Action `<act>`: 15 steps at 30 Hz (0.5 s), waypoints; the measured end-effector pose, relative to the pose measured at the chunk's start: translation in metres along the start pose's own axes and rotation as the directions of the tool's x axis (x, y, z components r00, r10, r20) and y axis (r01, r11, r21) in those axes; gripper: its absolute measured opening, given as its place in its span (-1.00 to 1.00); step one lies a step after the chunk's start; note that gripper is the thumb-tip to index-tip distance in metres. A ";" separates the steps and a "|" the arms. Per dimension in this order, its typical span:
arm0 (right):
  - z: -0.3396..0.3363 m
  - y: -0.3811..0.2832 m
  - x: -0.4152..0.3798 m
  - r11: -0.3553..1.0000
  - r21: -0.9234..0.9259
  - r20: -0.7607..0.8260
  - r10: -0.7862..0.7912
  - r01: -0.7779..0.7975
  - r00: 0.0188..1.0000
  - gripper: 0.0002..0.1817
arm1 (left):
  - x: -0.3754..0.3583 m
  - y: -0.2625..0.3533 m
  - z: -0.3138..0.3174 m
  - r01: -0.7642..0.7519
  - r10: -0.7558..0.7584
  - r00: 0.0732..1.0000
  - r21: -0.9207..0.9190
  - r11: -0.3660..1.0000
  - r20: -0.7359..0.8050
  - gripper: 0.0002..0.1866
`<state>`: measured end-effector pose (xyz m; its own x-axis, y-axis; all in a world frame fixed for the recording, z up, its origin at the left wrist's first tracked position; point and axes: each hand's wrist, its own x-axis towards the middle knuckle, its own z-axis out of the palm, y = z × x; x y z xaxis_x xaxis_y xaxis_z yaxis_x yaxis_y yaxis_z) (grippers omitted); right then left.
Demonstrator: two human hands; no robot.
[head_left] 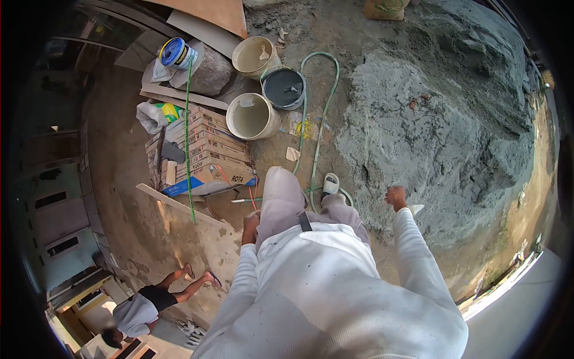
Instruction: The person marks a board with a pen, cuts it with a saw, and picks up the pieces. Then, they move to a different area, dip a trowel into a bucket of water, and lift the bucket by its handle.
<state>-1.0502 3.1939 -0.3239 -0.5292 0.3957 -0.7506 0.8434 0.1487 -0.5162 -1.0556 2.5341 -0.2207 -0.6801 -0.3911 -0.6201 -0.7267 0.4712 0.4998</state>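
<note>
My left hand [250,228] hangs beside my left thigh, its fingers closed against the grey trousers [284,197]. A thin red cord [253,202] runs from the boxes down to right at this hand; I cannot tell whether the fingers hold it. Out to the right, my right hand [395,197] has its fingers curled in, with nothing showing in them. Beneath it spreads a large heap of wet grey mortar or sand [430,137]. A small white scrap [415,209] shows beside the right wrist.
Ahead stand two pale buckets [247,123] and a dark-topped bucket [283,88]. A green hose [318,140] loops past my sandalled foot [330,182]. Stacked tile boxes [209,149] lie left, with a blue-lidded pail [177,54] behind. At lower left another person [143,305] bends forward.
</note>
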 end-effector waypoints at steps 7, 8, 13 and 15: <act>0.027 -0.123 0.035 0.995 0.079 0.099 -0.062 0.054 0.993 -0.70 | -0.018 0.051 -0.011 0.384 -0.373 0.923 -0.154 0.910 0.096 -0.82; 0.041 -0.140 0.036 0.994 0.104 0.112 -0.044 0.032 0.993 -0.70 | -0.003 0.046 -0.002 0.371 -0.355 0.927 -0.167 0.913 0.117 -0.83; 0.123 -0.162 0.034 0.997 -0.080 0.221 0.020 -0.002 0.975 -0.70 | 0.071 0.051 0.032 0.487 -0.430 0.871 -0.320 0.812 0.235 -0.85; 0.152 -0.195 0.037 0.903 -0.394 0.237 -0.077 0.168 0.968 -0.70 | 0.123 0.093 0.036 0.594 -0.517 0.803 -0.335 0.731 0.295 -0.80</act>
<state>-1.2484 3.0419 -0.3141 -0.5992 0.1567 -0.7851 0.7095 0.5583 -0.4301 -1.2034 2.5587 -0.2724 -0.1417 -0.3246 -0.9352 -0.9679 -0.1529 0.1997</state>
